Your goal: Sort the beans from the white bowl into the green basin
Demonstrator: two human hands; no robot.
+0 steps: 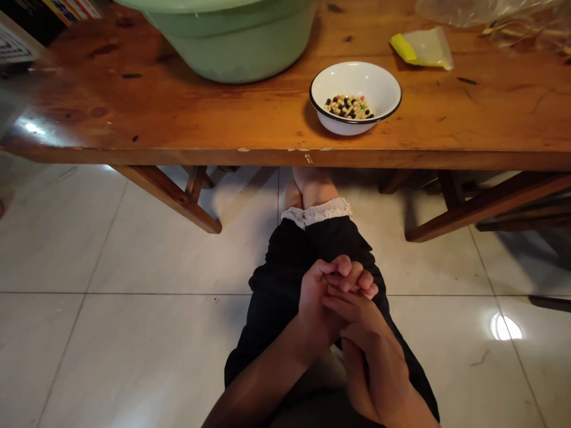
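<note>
Both hands are together above my lap, over the black shorts (pixel 285 297). My left hand (pixel 319 306) has its palm turned up and its fingers curled inward. Across its palm and fingers lies my right hand (pixel 370 330), back side up, with fingers fairly straight and pressed together. The left fingers bend over the right fingertips, which are partly hidden. No object shows between the hands. On the table ahead, nearest to them, stands a white bowl (pixel 379 89) with a black rim. It holds small beads (pixel 350 107), mostly cream and black.
A large green basin (pixel 241 47) stands on the wooden table (pixel 200 119), left of the bowl. Behind the bowl lies a small yellow and clear packet (pixel 423 49). Clear plastic bags (pixel 504 15) lie at the back right. Table legs (pixel 178 199) stand on the tiled floor.
</note>
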